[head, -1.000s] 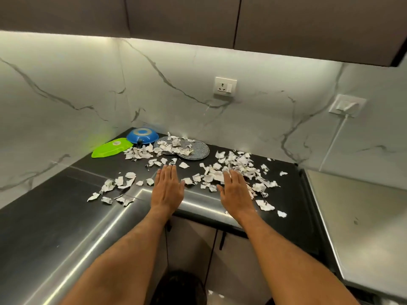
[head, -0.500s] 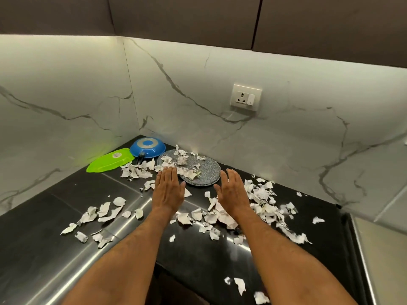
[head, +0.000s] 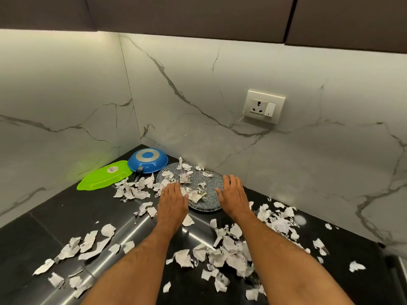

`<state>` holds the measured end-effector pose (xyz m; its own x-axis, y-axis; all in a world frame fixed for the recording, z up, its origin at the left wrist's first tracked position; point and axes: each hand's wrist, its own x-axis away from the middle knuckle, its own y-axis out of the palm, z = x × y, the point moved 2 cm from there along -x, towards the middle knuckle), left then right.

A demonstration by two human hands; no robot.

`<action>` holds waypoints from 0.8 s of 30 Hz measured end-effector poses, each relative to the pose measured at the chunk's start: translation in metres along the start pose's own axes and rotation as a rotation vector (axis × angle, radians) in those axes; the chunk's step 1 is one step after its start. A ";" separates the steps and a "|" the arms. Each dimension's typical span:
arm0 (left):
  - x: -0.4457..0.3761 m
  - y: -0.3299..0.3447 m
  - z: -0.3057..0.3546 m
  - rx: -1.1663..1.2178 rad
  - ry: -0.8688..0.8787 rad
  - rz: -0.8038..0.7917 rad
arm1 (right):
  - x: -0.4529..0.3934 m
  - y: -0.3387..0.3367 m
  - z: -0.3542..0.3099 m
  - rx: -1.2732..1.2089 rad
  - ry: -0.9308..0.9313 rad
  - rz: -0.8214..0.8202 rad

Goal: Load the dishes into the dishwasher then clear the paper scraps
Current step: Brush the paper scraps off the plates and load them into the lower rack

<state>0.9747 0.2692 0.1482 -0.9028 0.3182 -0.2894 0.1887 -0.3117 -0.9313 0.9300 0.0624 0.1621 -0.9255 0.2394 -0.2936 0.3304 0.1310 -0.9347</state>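
Reaching: left hand (head: 172, 203) and right hand (head: 234, 198), both spread and empty, flank round speckled grey plate (head: 203, 190) on black worktop (head: 44, 219), under torn white paper scraps (head: 229, 254). Step: dish loading, likely. Next: grip rim, tip scraps off.

Glossy black counter (head: 66, 212), crumpled paper scraps (head: 231, 256), speckled plate (head: 211, 183)
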 end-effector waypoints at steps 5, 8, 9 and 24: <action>-0.018 0.028 -0.002 0.054 -0.111 -0.056 | -0.042 0.033 0.018 -0.086 0.083 -0.103; -0.031 0.053 -0.007 0.131 -0.217 -0.140 | -0.060 0.059 0.034 -0.135 0.175 -0.176; -0.036 0.059 -0.008 0.164 -0.256 -0.156 | -0.066 0.069 0.039 -0.139 0.208 -0.208; -0.061 0.073 -0.017 0.676 -0.585 -0.128 | -0.084 0.087 0.052 -0.472 0.587 -0.167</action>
<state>1.0499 0.2425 0.0942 -0.9885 -0.0619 0.1380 -0.0275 -0.8239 -0.5661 1.0267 0.0039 0.0945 -0.7634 0.6344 0.1215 0.3611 0.5751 -0.7341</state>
